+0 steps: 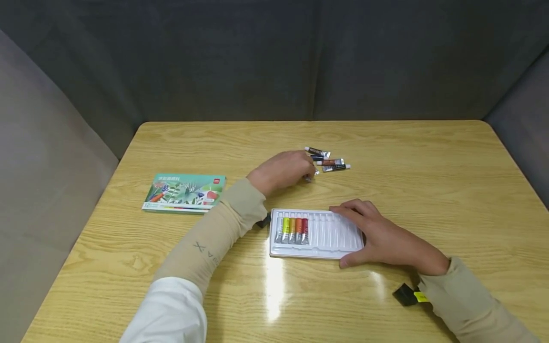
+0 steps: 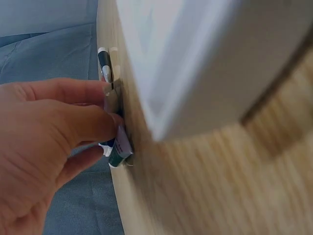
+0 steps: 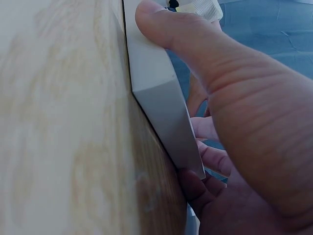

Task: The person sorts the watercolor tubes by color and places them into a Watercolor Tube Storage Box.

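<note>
A white plastic tray (image 1: pixel 330 250) lies on the table, with several paint tubes (image 1: pixel 292 231) side by side in its left slots, from white through yellow and orange to red. My right hand (image 1: pixel 381 236) grips the tray's right end, thumb on the near side and fingers round the far side; the right wrist view shows the thumb (image 3: pixel 159 22) along the side wall. Beyond the tray, my left hand (image 1: pixel 285 170) pinches a small paint tube (image 2: pixel 113 100) between thumb and fingers, at the edge of a loose pile of dark and brown tubes (image 1: pixel 330 162). The hand partly hides that pile.
A flat green paint box (image 1: pixel 184 193) with a plant picture lies left of the tray, beside my left forearm. The wooden table (image 1: pixel 429 166) runs back to a dark cloth wall (image 1: pixel 223 62).
</note>
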Motion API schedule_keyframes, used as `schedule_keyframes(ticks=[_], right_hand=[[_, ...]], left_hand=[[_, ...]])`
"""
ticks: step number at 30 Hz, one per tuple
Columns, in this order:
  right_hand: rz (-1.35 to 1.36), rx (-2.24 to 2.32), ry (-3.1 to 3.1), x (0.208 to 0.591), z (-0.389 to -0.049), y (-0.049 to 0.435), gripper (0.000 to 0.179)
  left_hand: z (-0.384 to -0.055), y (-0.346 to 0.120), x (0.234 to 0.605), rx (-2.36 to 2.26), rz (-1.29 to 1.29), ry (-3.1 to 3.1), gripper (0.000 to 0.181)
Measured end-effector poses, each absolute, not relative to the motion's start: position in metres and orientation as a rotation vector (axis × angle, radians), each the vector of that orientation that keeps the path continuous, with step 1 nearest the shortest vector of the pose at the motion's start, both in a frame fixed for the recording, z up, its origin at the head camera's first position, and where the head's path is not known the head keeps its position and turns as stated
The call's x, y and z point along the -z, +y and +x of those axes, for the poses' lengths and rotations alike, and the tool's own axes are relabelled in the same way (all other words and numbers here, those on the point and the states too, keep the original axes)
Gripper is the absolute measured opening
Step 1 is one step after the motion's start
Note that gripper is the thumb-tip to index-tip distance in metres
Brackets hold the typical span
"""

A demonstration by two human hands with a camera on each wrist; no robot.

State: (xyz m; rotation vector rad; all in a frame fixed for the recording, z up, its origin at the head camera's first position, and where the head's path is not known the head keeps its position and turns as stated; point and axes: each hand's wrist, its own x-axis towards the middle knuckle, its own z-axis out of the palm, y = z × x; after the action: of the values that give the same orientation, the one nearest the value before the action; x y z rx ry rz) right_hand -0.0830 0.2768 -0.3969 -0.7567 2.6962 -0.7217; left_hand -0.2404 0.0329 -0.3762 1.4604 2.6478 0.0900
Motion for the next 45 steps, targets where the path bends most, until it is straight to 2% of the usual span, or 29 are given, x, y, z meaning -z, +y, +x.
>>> schedule_keyframes(ticks=[6,21,33,45], right_hand=[[-0.752,0.719,2.697,0.398,-0.085,0.277,0.112],[-0.733,0.713,2.691,0.401,-0.085,0.278,0.111],[-0.749,0.705,2.694,0.401,-0.087,0.278,0.113],[-0.745,0.713,2.683,0.401,-0.087,0.279,0.111]], left_hand=[[-0.239,0.027,0.377,-0.127,1.446,2.598,0.017],[-0.239,0.023,0.384,-0.187,1.495,2.562,0.019],[-0.236,0.022,0.382,-0.132,1.461,2.581,0.027],[-0.229,0.02,0.377,-0.059,1.518,2.589,0.026]])
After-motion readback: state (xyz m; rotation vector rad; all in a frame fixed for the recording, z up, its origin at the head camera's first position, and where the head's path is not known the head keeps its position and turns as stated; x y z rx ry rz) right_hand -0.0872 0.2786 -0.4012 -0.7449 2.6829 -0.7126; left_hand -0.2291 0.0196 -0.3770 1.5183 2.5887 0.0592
